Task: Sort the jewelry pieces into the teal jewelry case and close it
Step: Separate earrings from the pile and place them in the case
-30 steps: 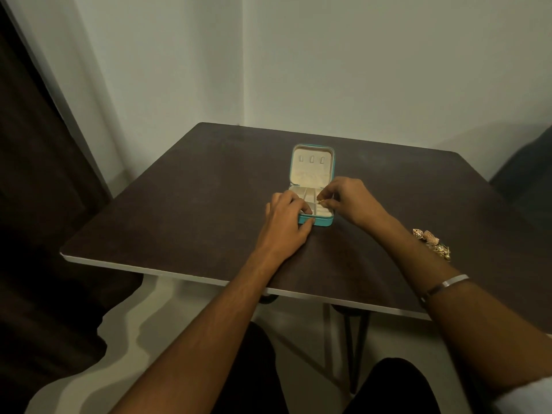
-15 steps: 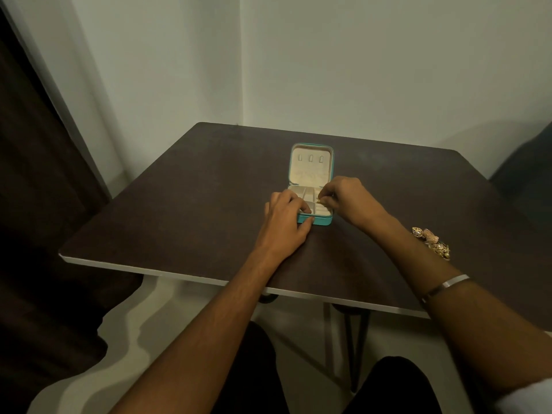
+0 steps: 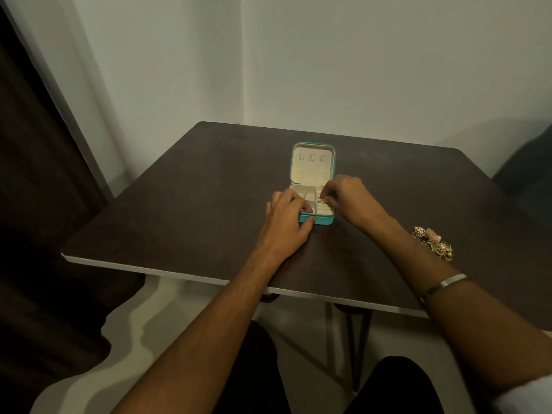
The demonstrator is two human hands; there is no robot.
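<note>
I see the dark table [image 3: 191,204] filling most of my view, pushed into a pale corner, and I judge it leaves plenty of room to work. Near its middle stands the teal jewelry case [image 3: 316,221], lid tipped up and back so the cream compartments face me. My left hand [image 3: 286,222] grips the case's near left corner, fingers curled over the rim and thumb against the front wall; I read that as a brace so the light box does not slide while the other hand works. My right hand [image 3: 348,195] hovers over the right compartments, fingertips pressed together in a pinch on a small gold piece [image 3: 321,201], held low over the tray, likely to drop it into a slot rather than let it bounce. By my right forearm, well apart from the case, the remaining jewelry pile [image 3: 433,243] waits on the table, so sorting is unfinished and the lid must stay up.
</note>
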